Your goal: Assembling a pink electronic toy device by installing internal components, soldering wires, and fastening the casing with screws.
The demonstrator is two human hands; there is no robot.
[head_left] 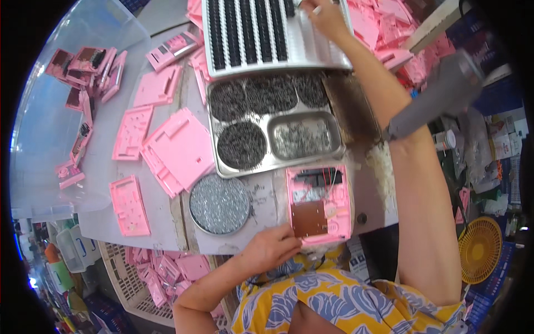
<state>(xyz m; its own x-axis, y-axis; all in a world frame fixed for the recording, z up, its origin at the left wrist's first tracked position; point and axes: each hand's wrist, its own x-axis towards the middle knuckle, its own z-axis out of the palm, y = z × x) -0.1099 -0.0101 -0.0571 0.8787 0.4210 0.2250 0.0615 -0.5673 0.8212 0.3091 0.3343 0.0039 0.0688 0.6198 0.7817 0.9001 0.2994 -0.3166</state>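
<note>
An opened pink plastic casing lies near the front table edge, with a brown board, black parts and thin wires inside. At its lower left corner my left hand grips the edge with curled fingers. My right hand reaches far over a white ribbed tray holding rows of black parts. Its fingers are pinched at the tray's far end, and what they hold is too small to make out. A grey electric screwdriver hangs blurred above my right forearm.
A metal compartment tray of dark and silvery screws stands behind the casing, and a round dish of small metal pieces beside it. Pink panels lie leftward, near a clear bin. A basket of pink parts sits below.
</note>
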